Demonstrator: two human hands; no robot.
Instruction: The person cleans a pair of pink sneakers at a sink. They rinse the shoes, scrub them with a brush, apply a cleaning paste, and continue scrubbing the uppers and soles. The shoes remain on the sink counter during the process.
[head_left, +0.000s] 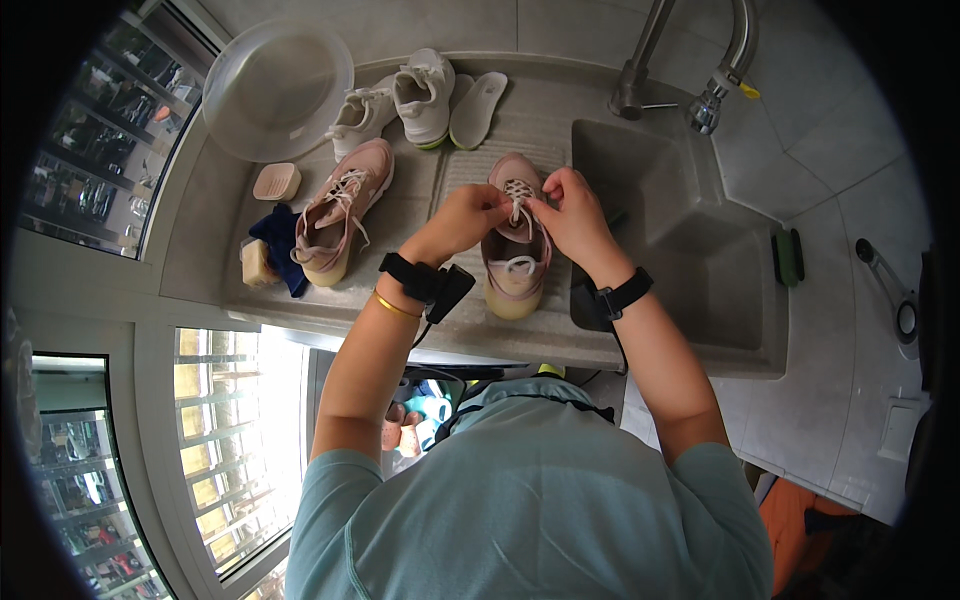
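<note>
A pink sneaker (514, 285) stands on the ribbed drainboard of the stone sink, its toe away from me. My left hand (469, 217) pinches its white shoelace (519, 196) from the left, thumb and forefinger together. From the right, my right hand (574, 214) has thumb and forefinger at the same lace, near the top of the tongue; the exact grip is partly hidden. The matching pink sneaker (367, 176) lies to the left with its lace loose. Behind are a pair of white sneakers (425, 112) and light insoles (478, 111).
The sink basin (705, 281) lies right, under a metal faucet (632, 90). At left are a translucent plastic basin (277, 90), a soap dish (277, 181), a dark blue cloth (283, 244) and a yellowish soap bar (258, 264). A green brush (787, 257) rests on the right rim.
</note>
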